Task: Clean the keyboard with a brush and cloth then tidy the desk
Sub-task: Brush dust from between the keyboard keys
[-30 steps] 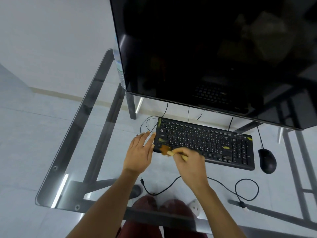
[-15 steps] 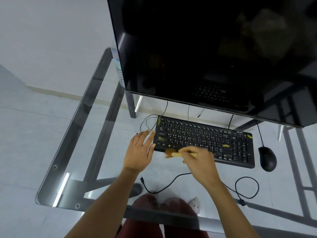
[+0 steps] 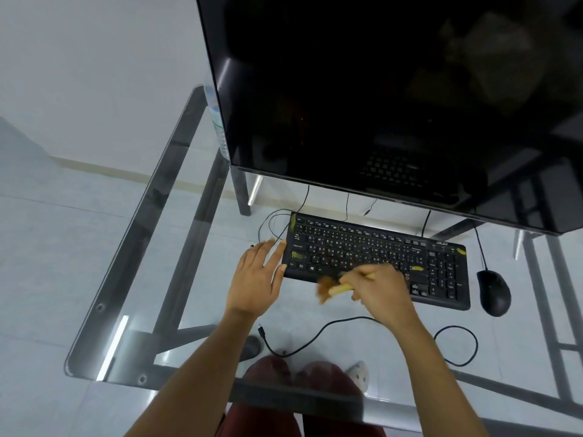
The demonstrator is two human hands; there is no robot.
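A black keyboard (image 3: 375, 247) with small yellow marks lies on the glass desk (image 3: 151, 234) under the monitor. My right hand (image 3: 378, 290) is closed around a small brush (image 3: 331, 288) with a pale handle and brown bristles. The blurred bristles sit at the keyboard's front edge, left of centre. My left hand (image 3: 257, 277) lies flat on the glass with fingers spread, its fingertips against the keyboard's left end. No cloth is in view.
A large dark monitor (image 3: 378, 99) overhangs the back of the keyboard. A black mouse (image 3: 493, 291) sits to the right. A loose black cable (image 3: 315, 339) loops across the glass near me. A clear bottle (image 3: 217, 121) stands behind the monitor's left edge.
My right hand has drawn the brush from the lower-left keys rightward and toward me to the keyboard's front edge. The left hand has stayed in place.
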